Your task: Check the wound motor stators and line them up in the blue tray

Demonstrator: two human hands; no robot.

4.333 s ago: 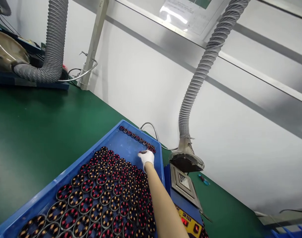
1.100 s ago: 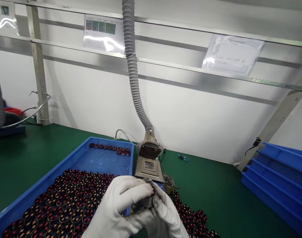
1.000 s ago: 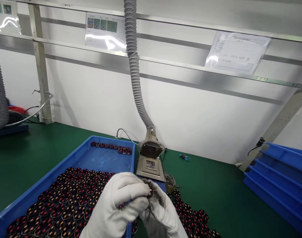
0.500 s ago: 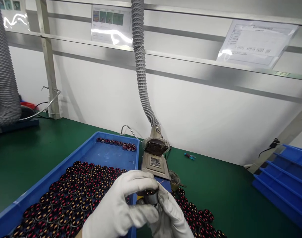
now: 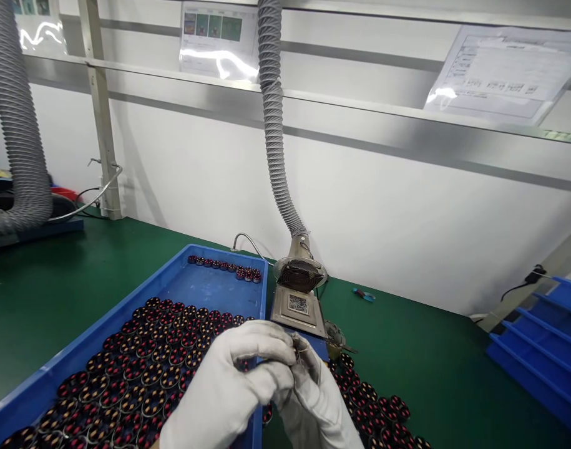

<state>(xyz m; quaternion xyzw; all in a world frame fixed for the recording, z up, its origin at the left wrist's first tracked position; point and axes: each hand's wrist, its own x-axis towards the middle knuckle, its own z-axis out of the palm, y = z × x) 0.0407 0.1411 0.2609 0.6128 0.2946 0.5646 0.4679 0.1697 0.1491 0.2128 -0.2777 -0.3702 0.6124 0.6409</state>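
My left hand point(image 5: 241, 377), in a white glove, comes from the lower middle with its fingers curled closed. Against its fingertips is my right hand point(image 5: 316, 393), also gloved and closed. Between the two, a small dark bit of the round motor part point(image 5: 296, 342) shows; the gloves hide the rest. Beneath and left of my left hand is the blue tray point(image 5: 191, 298), where many round black parts point(image 5: 147, 374) with red and gold segments stand in close rows. More such parts point(image 5: 372, 405) lie heaped on the table, right of my right hand.
A metal plate device point(image 5: 299, 308) stands beyond my hands, beneath a fume hood point(image 5: 300, 274) on a grey hose point(image 5: 273, 125). A small wire dish point(image 5: 334, 337) sits beside it. Blue-handled cutters point(image 5: 364, 295) lie on the green table point(image 5: 416, 349). Stacked blue trays point(image 5: 542, 349) are at right.
The dark metal cylinder of the part showed between my hands before; now my fingers cover nearly all of it. My left fingers have closed in. The view has shifted slightly.
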